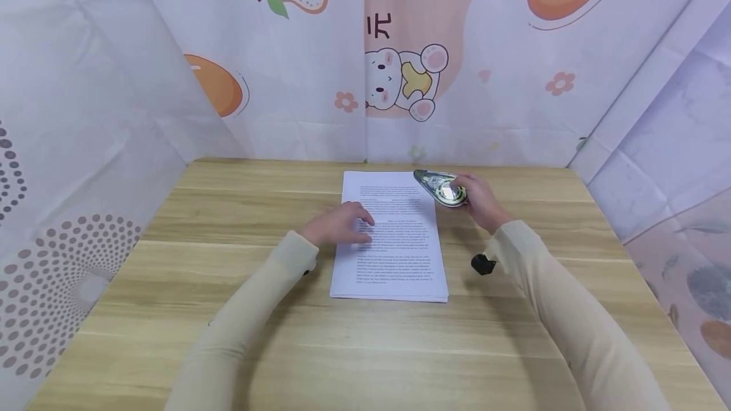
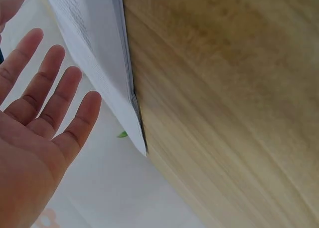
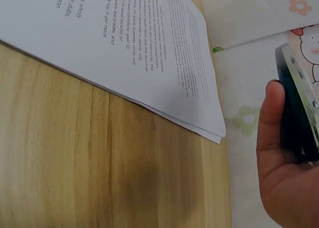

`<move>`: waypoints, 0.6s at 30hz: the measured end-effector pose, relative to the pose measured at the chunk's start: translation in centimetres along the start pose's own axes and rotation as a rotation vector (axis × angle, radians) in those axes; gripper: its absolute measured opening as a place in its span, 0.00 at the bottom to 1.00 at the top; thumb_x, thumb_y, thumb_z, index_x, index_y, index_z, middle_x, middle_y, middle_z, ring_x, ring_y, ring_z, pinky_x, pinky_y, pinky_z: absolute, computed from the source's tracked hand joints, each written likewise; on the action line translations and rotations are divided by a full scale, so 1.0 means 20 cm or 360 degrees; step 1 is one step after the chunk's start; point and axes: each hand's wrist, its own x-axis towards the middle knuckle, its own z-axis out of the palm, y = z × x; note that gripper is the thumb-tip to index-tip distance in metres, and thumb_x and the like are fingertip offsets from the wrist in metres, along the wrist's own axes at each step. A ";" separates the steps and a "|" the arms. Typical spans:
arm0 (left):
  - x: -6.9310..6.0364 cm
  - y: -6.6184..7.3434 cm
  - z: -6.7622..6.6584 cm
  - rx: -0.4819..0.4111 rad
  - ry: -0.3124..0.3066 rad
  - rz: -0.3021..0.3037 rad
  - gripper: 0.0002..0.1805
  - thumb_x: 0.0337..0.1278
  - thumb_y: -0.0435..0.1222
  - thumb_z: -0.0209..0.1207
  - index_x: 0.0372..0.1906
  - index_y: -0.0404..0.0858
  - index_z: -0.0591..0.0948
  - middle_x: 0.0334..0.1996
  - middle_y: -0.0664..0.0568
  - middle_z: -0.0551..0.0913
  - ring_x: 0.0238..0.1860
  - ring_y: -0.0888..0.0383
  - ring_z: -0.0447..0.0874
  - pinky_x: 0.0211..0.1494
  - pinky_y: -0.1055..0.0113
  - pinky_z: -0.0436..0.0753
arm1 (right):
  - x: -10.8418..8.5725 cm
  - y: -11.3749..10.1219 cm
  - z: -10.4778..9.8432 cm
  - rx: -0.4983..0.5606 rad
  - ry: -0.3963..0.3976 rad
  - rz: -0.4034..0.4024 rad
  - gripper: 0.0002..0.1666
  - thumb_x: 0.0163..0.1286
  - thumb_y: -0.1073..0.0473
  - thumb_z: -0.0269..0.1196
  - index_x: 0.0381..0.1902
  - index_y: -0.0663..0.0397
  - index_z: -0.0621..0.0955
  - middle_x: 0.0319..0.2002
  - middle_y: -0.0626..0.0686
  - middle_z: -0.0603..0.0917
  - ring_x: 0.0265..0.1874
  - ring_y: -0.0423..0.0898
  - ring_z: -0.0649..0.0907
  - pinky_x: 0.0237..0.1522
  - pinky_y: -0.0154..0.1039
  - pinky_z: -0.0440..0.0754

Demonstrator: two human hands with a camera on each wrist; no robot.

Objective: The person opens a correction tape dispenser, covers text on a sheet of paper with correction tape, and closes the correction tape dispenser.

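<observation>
A stack of printed paper lies on the wooden table, its sheets slightly uneven at the edges in the left wrist view. My left hand hovers over the stack's left side; the left wrist view shows its fingers spread and holding nothing. With my right hand I grip a teardrop-shaped correction tape, dark green with a shiny, see-through body. It is up off the paper at the stack's far right corner, narrow tip to the left. In the right wrist view the thumb presses along the side of the correction tape.
The wooden table ends at the back against a white curtain printed with fruit and a cartoon bear. More patterned cloth hangs on both sides. A black piece sits at my right wrist.
</observation>
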 end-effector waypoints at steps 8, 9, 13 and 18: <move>0.01 0.01 0.04 0.0058 -0.0048 0.0064 0.18 0.48 0.42 0.66 0.46 0.40 0.83 0.46 0.50 0.79 0.49 0.55 0.73 0.58 0.62 0.70 | -0.02 -0.02 -0.03 0.0200 0.0057 0.0069 0.09 0.70 0.65 0.47 0.47 0.52 0.64 0.44 0.54 0.69 0.29 0.39 0.81 0.32 0.34 0.83; 0.01 0.01 0.04 0.0060 -0.0049 0.0074 0.18 0.47 0.42 0.66 0.45 0.40 0.83 0.46 0.50 0.79 0.48 0.55 0.73 0.58 0.62 0.70 | -0.02 -0.02 -0.04 0.0219 0.0065 0.0071 0.08 0.70 0.65 0.47 0.46 0.51 0.63 0.44 0.54 0.68 0.30 0.39 0.81 0.33 0.34 0.83; 0.01 0.01 0.05 0.0067 -0.0060 0.0077 0.18 0.47 0.42 0.66 0.45 0.40 0.83 0.44 0.51 0.79 0.46 0.56 0.72 0.56 0.63 0.70 | -0.03 -0.03 -0.07 0.0285 0.0086 0.0070 0.07 0.72 0.65 0.45 0.45 0.50 0.63 0.46 0.55 0.66 0.30 0.39 0.81 0.33 0.34 0.83; 0.00 0.02 0.05 0.0066 -0.0080 0.0073 0.18 0.47 0.42 0.66 0.45 0.41 0.83 0.45 0.51 0.79 0.48 0.55 0.72 0.57 0.63 0.70 | -0.03 -0.02 -0.10 0.0371 0.0117 0.0062 0.07 0.72 0.65 0.45 0.46 0.51 0.63 0.46 0.55 0.66 0.30 0.40 0.81 0.31 0.33 0.83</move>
